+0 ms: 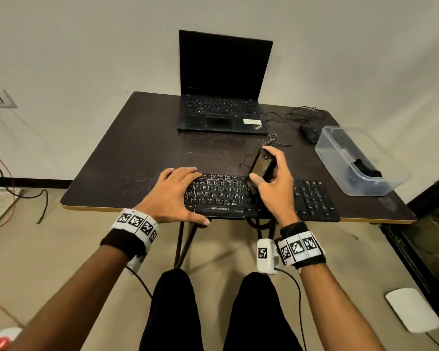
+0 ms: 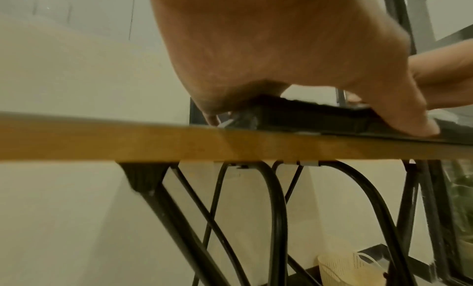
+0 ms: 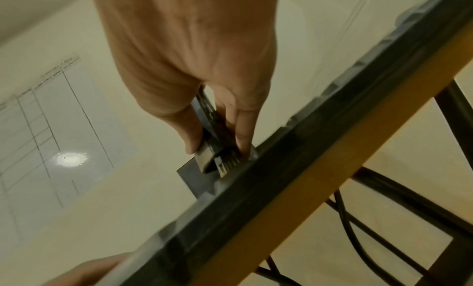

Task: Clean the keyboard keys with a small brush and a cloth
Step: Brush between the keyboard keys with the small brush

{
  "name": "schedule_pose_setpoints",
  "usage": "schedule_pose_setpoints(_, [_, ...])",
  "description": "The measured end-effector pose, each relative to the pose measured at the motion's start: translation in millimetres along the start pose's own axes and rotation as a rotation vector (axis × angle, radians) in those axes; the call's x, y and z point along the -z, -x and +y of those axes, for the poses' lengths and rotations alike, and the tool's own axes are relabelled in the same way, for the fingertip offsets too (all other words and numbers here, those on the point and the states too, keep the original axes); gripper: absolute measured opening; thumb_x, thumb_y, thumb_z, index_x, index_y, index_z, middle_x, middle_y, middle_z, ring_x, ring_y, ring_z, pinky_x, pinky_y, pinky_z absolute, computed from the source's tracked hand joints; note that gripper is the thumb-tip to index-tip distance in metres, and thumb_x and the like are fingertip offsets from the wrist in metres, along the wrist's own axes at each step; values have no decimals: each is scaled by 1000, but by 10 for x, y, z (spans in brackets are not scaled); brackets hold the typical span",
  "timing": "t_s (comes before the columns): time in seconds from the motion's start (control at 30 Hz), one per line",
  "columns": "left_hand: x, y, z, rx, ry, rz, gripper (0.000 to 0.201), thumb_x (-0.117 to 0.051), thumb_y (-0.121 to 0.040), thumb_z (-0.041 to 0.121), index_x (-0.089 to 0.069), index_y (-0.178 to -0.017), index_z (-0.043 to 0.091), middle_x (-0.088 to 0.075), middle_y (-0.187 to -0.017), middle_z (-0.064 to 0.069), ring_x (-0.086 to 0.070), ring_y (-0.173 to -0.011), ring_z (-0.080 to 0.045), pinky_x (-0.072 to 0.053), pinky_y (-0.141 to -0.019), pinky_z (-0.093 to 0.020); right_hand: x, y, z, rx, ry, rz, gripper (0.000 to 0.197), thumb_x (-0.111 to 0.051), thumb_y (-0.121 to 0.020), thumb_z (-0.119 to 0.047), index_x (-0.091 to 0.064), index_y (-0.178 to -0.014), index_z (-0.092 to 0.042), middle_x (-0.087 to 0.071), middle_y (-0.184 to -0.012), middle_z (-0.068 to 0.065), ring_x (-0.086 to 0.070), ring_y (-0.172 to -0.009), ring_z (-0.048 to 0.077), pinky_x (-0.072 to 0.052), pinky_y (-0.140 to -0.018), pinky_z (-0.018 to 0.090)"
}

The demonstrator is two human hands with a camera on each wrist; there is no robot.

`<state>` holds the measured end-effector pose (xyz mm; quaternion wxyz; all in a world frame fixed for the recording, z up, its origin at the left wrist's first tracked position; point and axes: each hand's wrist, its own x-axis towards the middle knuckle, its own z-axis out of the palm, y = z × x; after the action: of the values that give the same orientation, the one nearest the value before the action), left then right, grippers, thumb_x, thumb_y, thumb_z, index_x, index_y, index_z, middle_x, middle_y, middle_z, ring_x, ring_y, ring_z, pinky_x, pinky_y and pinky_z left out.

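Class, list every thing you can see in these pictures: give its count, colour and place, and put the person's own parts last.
keyboard: one, black, near table edge.
brush: one, dark, in right hand above the keyboard.
table: one, dark top, wood-coloured edge.
laptop: one, black, open, far side.
mouse: one, black, right of the laptop, corded.
container: one, clear plastic, right side; something dark inside.
basket: one, cream, on the floor.
wristbands: two, black with white markers.
left hand: flat on the keyboard's left end.
right hand: fingers curled round the brush.
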<state>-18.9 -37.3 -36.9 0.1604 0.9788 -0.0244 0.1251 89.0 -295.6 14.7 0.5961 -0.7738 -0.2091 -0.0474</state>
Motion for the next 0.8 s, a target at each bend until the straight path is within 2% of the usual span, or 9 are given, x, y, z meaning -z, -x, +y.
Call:
schedule_pose_setpoints(0.17, [-93, 56, 27, 45, 171, 103, 129, -71, -49, 97, -43, -152, 25, -47, -154, 9, -38, -147, -9, -8, -130, -44, -129, 65, -18, 18, -72, -119, 73, -75, -84, 9, -56, -140, -34, -66, -128, -11, -69, -112, 9, -60, -96, 34])
schedule_pose_setpoints(0.27, [-78, 65, 47, 79, 212, 112, 131, -75, -45, 95, -43, -152, 26, -47, -152, 12, -38, -145, -6, -7, -131, -43, -99, 125, 7, 13, -71, 52, 71, -74, -86, 9, -56, -142, -30, -66, -125, -20, -68, -111, 0, -58, -95, 25])
schedule_pose_setpoints(0.3, [-76, 72, 44, 90, 222, 112, 131, -75, -45, 95, -43, -151, 26, -47, -152, 13, -38, -145, -5, -6, -131, -43, -110, 157, 3, 13, -66, 89, 70, -74, -86, 9, -56, -142, -30, -66, -123, -23, -68, -109, -1, -58, -95, 25])
schedule_pose_setpoints(0.37, [-76, 74, 58, 98, 232, 109, 132, -75, -44, 95, -44, -151, 26, -48, -151, 14, -38, -145, -5, -7, -131, -44, -134, 197, -24, 24, -28, 41, 71, -74, -86, 7, -56, -142, -33, -67, -121, -25, -68, -110, 2, -59, -97, 32])
schedule_pose_setpoints(0.47, [-69, 73, 75, 103, 245, 110, 131, -76, -43, 95, -45, -150, 26, -49, -150, 14, -39, -143, -4, -7, -131, -42, -92, 180, -80, 28, -22, -92, 72, -74, -86, 7, -56, -141, -35, -68, -127, -15, -69, -113, 6, -60, -98, 36])
schedule_pose_setpoints(0.57, [-69, 78, 70, 120, 253, 108, 133, -76, -42, 95, -44, -151, 26, -48, -151, 14, -37, -144, -4, -6, -131, -42, -53, 254, -95, 14, -32, 22, 71, -75, -86, 7, -56, -142, -33, -68, -125, -19, -68, -111, -1, -58, -99, 29])
schedule_pose_setpoints(0.67, [-72, 79, 58, 135, 254, 97, 134, -78, -41, 94, -43, -152, 27, -47, -152, 14, -37, -145, -4, -8, -131, -45, -130, 409, -140, 20, -1, -61, 73, -75, -86, 5, -56, -140, -39, -69, -120, -22, -70, -109, 6, -60, -98, 39])
schedule_pose_setpoints(0.73, [-69, 81, 61, 137, 259, 92, 133, -79, -42, 94, -43, -151, 28, -48, -150, 15, -39, -144, -5, -9, -131, -45, -124, 424, -150, 15, -20, -127, 73, -76, -84, 6, -57, -139, -38, -69, -118, -26, -71, -108, 10, -60, -98, 43])
schedule_pose_setpoints(0.8, [-74, 83, 63, 137, 264, 95, 132, -79, -42, 94, -43, -151, 28, -49, -149, 15, -39, -143, -5, -9, -131, -46, -73, 455, -156, 4, -29, -34, 73, -77, -83, 6, -58, -140, -36, -70, -118, -25, -71, -107, 7, -60, -97, 40])
